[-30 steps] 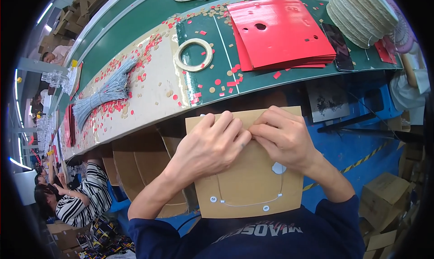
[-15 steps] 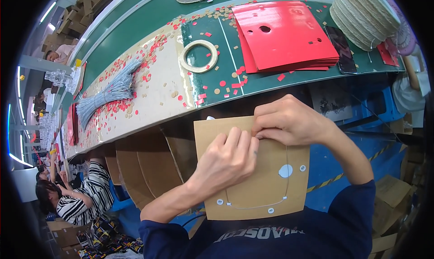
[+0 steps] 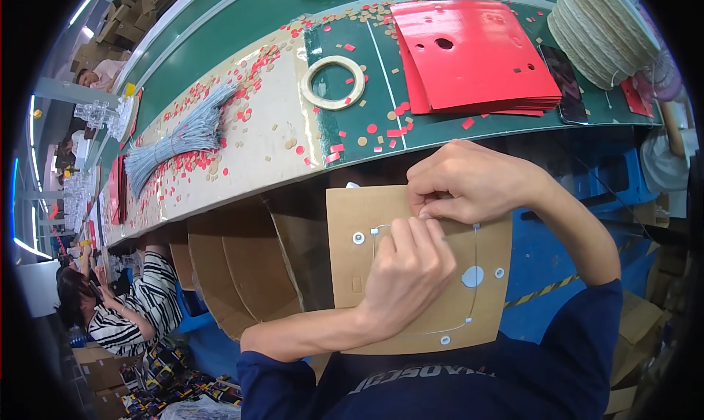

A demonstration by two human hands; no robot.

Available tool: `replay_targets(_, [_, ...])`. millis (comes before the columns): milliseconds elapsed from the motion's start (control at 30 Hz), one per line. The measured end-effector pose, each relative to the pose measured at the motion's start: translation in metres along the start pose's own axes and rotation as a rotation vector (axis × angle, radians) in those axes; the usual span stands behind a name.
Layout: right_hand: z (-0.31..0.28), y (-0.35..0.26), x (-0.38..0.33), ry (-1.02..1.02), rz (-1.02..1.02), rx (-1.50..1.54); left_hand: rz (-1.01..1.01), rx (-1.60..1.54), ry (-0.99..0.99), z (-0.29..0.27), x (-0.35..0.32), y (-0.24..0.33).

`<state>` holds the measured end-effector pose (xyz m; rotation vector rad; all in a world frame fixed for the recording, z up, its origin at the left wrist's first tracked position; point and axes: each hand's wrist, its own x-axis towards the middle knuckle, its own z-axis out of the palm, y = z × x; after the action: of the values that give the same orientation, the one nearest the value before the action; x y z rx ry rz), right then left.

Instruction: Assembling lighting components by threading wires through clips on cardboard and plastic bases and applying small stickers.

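A tan cardboard panel (image 3: 352, 262) lies tilted at my lap, its lower edge against my shirt. A thin white cord (image 3: 474, 297) runs round it in a loop, through small white clips (image 3: 468, 319) near the corners. Round white fasteners (image 3: 358, 238) sit near the edges, and a white oval patch (image 3: 472, 276) shows at the right. My left hand (image 3: 412, 277) is closed over the panel's middle. Its fingertips meet those of my right hand (image 3: 469, 182), pinched at the cord's upper stretch. The exact spot between the fingers is mostly hidden.
On the green bench beyond lie a stack of red sheets (image 3: 477, 61), a tape roll (image 3: 312, 92), a phone (image 3: 563, 83), a cord spool (image 3: 601, 31), a bundle of grey ties (image 3: 180, 139) and scattered confetti. An open carton (image 3: 242, 266) stands left. A person in stripes (image 3: 139, 303) sits beyond.
My left hand has shifted right and down, uncovering a clip and fastener at the panel's upper left. Both hands stay pinched together. The view has shifted slightly.
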<state>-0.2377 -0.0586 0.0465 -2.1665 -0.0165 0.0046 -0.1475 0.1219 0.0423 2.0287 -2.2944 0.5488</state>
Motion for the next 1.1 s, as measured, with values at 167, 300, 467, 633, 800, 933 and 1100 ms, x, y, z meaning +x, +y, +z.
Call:
replay_targets(167, [-0.008,-0.010,0.006,-0.073,0.094,-0.176,-0.019,0.139,-0.091,-0.008,0.007,0.011])
replay_targets(300, [-0.006,-0.012,0.000,-0.048,0.165,-0.098,-0.013,-0.005,-0.089,-0.007,0.004,-0.001])
replay_targets(467, [0.032,-0.021,-0.030,0.416,0.157,-0.045,-0.124,-0.662,0.045,-0.011,-0.007,-0.050])
replay_targets(633, [0.072,-0.042,-0.034,0.707,0.166,-0.287,-0.212,-0.862,0.187,0.016,-0.015,-0.065])
replay_targets(800, [0.085,-0.049,-0.027,0.829,0.257,-0.297,-0.222,-0.891,0.228,0.021,-0.011,-0.062])
replay_targets(933, [0.094,-0.044,-0.023,0.932,0.306,-0.340,-0.187,-0.906,0.202,0.020,-0.009,-0.060])
replay_targets(1100, [0.096,-0.045,-0.021,0.985,0.293,-0.367,-0.242,-0.933,0.148,0.018,-0.006,-0.059])
